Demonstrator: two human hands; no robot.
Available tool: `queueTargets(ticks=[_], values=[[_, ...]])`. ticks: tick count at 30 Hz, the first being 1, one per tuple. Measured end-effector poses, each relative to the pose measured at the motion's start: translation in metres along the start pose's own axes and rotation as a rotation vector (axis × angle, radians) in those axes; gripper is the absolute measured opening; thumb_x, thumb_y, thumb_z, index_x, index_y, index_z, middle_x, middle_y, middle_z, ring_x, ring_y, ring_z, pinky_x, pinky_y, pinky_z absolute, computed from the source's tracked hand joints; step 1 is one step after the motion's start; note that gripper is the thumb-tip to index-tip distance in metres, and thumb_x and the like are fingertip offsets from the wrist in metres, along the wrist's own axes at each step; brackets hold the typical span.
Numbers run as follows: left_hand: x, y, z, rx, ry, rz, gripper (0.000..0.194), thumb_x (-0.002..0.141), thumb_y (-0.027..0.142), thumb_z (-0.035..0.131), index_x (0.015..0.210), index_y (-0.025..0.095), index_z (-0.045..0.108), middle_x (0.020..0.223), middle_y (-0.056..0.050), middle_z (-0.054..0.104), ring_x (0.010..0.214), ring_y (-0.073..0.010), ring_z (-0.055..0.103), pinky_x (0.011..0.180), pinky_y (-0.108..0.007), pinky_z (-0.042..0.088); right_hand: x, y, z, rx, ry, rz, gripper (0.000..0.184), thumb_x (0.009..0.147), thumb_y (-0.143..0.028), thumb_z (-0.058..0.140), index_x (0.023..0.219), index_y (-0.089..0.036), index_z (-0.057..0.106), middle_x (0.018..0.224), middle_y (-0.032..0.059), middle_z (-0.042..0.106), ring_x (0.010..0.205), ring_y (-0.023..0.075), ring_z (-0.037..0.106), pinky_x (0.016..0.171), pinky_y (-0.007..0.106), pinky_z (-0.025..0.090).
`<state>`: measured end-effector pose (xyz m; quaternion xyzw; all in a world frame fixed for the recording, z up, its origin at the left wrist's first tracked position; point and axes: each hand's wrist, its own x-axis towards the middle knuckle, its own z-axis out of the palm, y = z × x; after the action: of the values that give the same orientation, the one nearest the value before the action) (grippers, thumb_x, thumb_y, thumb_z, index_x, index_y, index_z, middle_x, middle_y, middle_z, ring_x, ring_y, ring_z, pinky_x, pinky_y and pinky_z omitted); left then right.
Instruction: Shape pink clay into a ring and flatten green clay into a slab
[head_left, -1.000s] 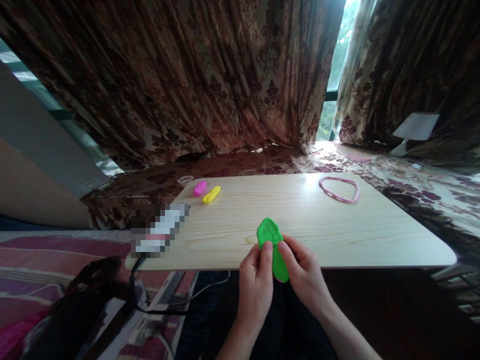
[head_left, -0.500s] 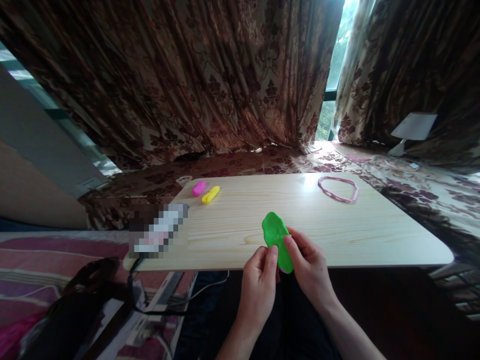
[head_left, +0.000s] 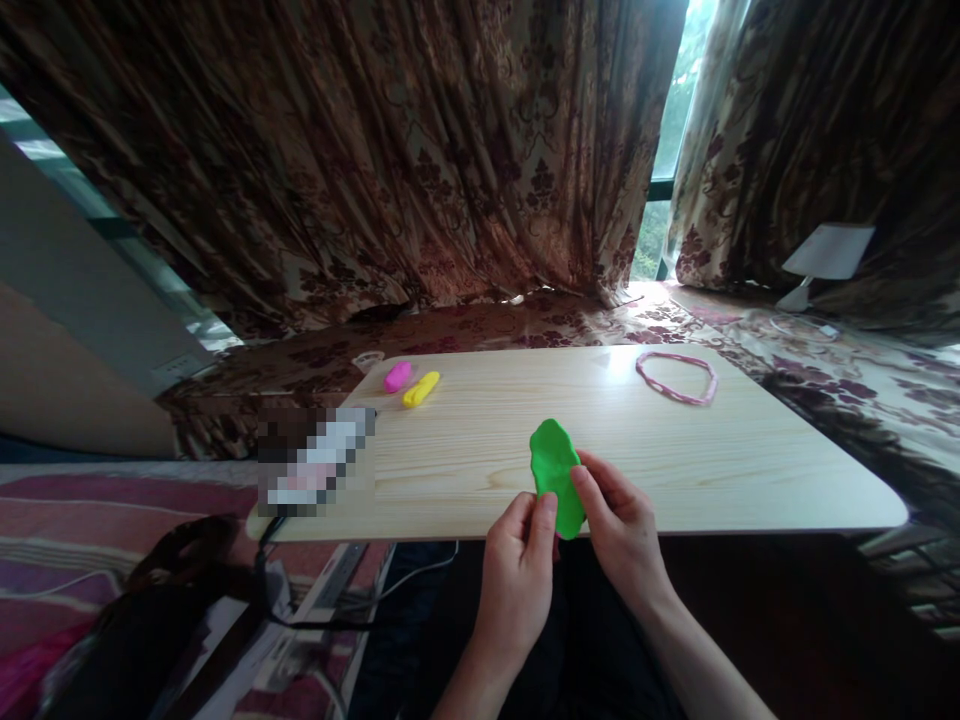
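A flattened piece of green clay (head_left: 555, 472) stands upright over the near edge of the light wooden table (head_left: 705, 460). My right hand (head_left: 626, 535) pinches its right side between thumb and fingers. My left hand (head_left: 517, 570) is closed just beside the clay's lower left edge, thumb and fingers pressed together; whether it touches the clay I cannot tell.
A pink clay lump (head_left: 397, 376) and a yellow clay roll (head_left: 421, 389) lie at the table's far left. A thin pink clay ring (head_left: 676, 377) lies at the far right. A blurred-out object (head_left: 315, 455) sits at the left edge. Patterned curtains hang behind.
The green clay has shifted right and a little up. My left thumb came off the face of the clay and the hand drew back slightly; my right hand keeps its pinch.
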<state>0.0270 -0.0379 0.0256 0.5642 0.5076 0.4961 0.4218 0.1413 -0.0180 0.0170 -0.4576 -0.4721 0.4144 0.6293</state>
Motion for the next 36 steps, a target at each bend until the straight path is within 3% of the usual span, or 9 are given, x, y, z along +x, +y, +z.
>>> queueTargets(ticks=[4,8,13,17,21,26,30,36], values=[[0.003,0.001,-0.003,0.006,0.043,-0.005,0.034,0.090,0.042,0.044,0.066,0.019,0.047,0.054,0.005,0.046,0.052,-0.0103,0.045,0.053,-0.020,0.034,0.001,-0.007,-0.007,-0.046,-0.122,0.030,0.032,0.091,-0.041,0.045,0.081,-0.016,0.063,0.057,-0.0019,0.056,0.052,0.0107,0.052,0.052,0.023,0.044],[0.005,0.001,-0.004,0.001,0.034,-0.006,0.033,0.089,0.042,0.045,0.066,0.019,0.048,0.055,0.005,0.048,0.053,-0.0106,0.046,0.052,-0.020,0.034,-0.003,-0.011,-0.005,-0.110,-0.206,0.044,0.037,0.088,-0.041,0.051,0.061,-0.016,0.054,0.051,-0.0026,0.051,0.048,0.0094,0.047,0.046,0.021,0.037],[0.005,-0.001,-0.005,-0.006,0.054,0.000,0.033,0.089,0.041,0.047,0.064,0.019,0.047,0.054,0.005,0.046,0.053,-0.0107,0.045,0.054,-0.020,0.034,-0.003,-0.010,-0.005,-0.174,-0.178,0.019,0.036,0.087,-0.041,0.052,0.059,-0.017,0.052,0.051,-0.0039,0.045,0.048,0.0086,0.040,0.046,0.021,0.032],[0.004,-0.001,-0.006,-0.034,0.062,-0.003,0.032,0.089,0.040,0.047,0.065,0.019,0.048,0.055,0.005,0.047,0.053,-0.0106,0.045,0.053,-0.020,0.035,-0.003,-0.011,-0.007,-0.195,-0.263,0.034,0.042,0.089,-0.043,0.047,0.056,-0.017,0.051,0.050,-0.0031,0.045,0.049,0.0093,0.042,0.047,0.022,0.033],[0.002,0.001,-0.006,-0.085,0.016,-0.003,0.031,0.091,0.039,0.043,0.071,0.018,0.053,0.059,0.003,0.050,0.056,-0.0110,0.047,0.055,-0.020,0.037,-0.006,-0.009,-0.006,-0.198,-0.297,0.045,0.038,0.088,-0.041,0.050,0.058,-0.017,0.050,0.052,-0.0039,0.045,0.049,0.0087,0.041,0.048,0.021,0.033],[0.001,0.005,-0.007,-0.141,-0.077,-0.005,0.023,0.089,0.035,0.048,0.084,0.016,0.061,0.061,0.003,0.053,0.059,-0.0117,0.049,0.057,-0.021,0.039,-0.005,-0.010,-0.007,-0.183,-0.305,0.046,0.037,0.088,-0.042,0.049,0.060,-0.018,0.049,0.055,-0.0039,0.046,0.053,0.0096,0.043,0.050,0.022,0.034],[0.002,0.005,-0.011,-0.171,-0.085,-0.029,0.022,0.086,0.033,0.054,0.083,0.015,0.065,0.060,0.002,0.056,0.060,-0.0121,0.051,0.060,-0.021,0.040,-0.004,-0.012,-0.011,-0.181,-0.316,0.029,0.034,0.086,-0.041,0.053,0.061,-0.018,0.050,0.056,-0.0041,0.046,0.054,0.0097,0.041,0.051,0.022,0.033],[0.004,0.001,-0.012,-0.273,-0.115,-0.099,0.027,0.084,0.035,0.056,0.099,0.015,0.067,0.064,0.000,0.058,0.061,-0.0131,0.052,0.064,-0.025,0.045,-0.004,-0.014,-0.014,-0.170,-0.322,0.036,0.035,0.087,-0.038,0.052,0.059,-0.017,0.049,0.054,-0.0043,0.044,0.053,0.0089,0.039,0.050,0.022,0.032]])
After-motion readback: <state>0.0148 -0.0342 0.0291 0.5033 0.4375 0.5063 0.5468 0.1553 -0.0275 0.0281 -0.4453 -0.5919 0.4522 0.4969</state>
